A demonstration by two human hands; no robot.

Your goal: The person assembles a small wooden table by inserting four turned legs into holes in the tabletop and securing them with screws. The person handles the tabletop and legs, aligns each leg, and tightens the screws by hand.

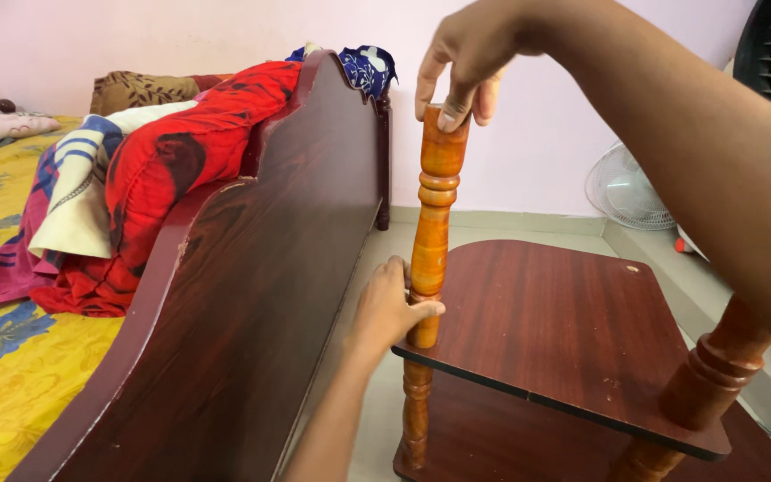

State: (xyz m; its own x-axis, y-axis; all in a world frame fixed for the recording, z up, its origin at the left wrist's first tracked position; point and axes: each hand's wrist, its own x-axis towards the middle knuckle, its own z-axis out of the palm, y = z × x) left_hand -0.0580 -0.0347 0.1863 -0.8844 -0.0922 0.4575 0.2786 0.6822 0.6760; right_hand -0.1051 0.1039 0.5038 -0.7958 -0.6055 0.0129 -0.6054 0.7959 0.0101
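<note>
Gripping post (433, 214): your right hand (462, 55) pinches top, left hand (388, 308) clamps base at shelf (564, 330). Keep it vertical, twist evenly.

Upright turned orange-brown wooden post (431, 223) at the dark shelf's (564, 330) near-left corner, gripped top and bottom

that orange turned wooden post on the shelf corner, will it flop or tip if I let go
The orange post looks like rigid turned wood, so it likely won't bend. Tall, narrow and upright on the shelf, it may tip; the left hand and right hand hold it.
</note>
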